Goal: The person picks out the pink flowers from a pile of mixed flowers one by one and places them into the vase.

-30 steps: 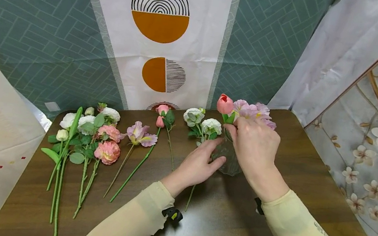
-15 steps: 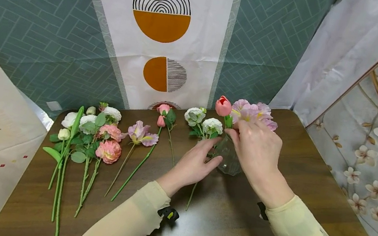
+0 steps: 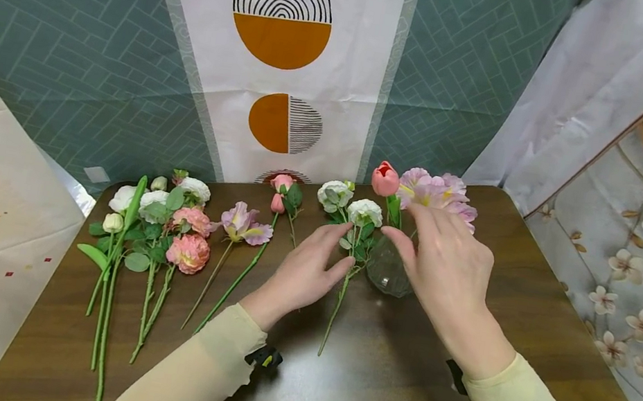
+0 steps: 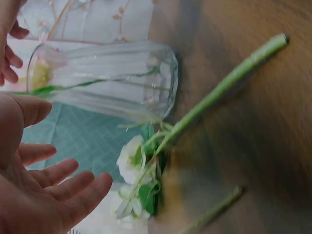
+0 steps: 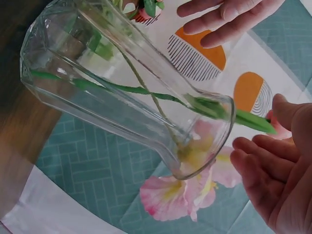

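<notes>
A clear glass vase point(image 3: 389, 271) stands upright at the right of the table. In it are a pink tulip point(image 3: 386, 180) and pale purple irises point(image 3: 439, 192); the right wrist view shows their crossing stems through the glass. Beside the vase mouth is my right hand point(image 3: 448, 266), fingers loosely bent and thumb apart, with nothing pinched between them. My left hand point(image 3: 302, 273) hovers left of the vase, fingers extended, holding nothing. Just beyond its fingertips lies a white flower stem point(image 3: 365, 213) with two blooms, close to the vase base.
Left on the wooden table point(image 3: 367, 390) lie a single iris point(image 3: 244, 223), a pink rosebud stem point(image 3: 282, 185), pink peonies point(image 3: 189, 254) and white tulips point(image 3: 113, 222). A patterned cloth point(image 3: 296, 42) hangs behind; a floral panel point(image 3: 631, 277) borders the right side.
My left hand has drawn away from the vase to the left. The right hand has shifted slightly right and its fingers have loosened from the flowers at the rim. The view has tilted slightly.
</notes>
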Available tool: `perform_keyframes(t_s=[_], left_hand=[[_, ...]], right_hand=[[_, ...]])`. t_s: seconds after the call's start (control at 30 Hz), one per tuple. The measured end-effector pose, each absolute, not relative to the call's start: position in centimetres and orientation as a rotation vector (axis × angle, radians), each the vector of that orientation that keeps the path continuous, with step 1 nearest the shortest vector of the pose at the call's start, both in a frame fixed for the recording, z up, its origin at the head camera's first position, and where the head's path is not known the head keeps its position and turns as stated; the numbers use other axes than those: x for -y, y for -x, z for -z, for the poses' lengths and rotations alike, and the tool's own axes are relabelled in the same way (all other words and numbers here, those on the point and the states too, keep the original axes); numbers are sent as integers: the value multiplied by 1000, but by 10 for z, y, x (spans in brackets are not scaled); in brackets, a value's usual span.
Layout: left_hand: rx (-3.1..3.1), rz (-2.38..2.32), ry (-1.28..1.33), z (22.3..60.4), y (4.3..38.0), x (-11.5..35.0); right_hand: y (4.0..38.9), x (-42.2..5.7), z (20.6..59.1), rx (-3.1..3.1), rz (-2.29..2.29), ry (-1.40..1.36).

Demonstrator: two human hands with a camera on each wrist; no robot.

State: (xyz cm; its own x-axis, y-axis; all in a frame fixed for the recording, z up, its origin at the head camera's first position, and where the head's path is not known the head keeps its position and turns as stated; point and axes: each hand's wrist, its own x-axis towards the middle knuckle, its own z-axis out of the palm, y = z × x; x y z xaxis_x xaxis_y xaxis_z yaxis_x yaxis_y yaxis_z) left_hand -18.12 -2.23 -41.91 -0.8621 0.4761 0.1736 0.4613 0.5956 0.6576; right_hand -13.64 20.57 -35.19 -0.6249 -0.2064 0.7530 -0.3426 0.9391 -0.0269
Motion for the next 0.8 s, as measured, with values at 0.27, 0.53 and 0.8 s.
perform_keyframes(t_s=[0.27,0.53,0.8], left_hand=[[-2931,-1043,-782,420,181,54],[-3041,-907,-673,426,181,86],[-3248,-661,-655,436,178,114]], right_hand=[[123,-199,354,2180,-240,-535],[118,-181,361,2087,-285,-734],[117,-165,374,2185,-232,-844]])
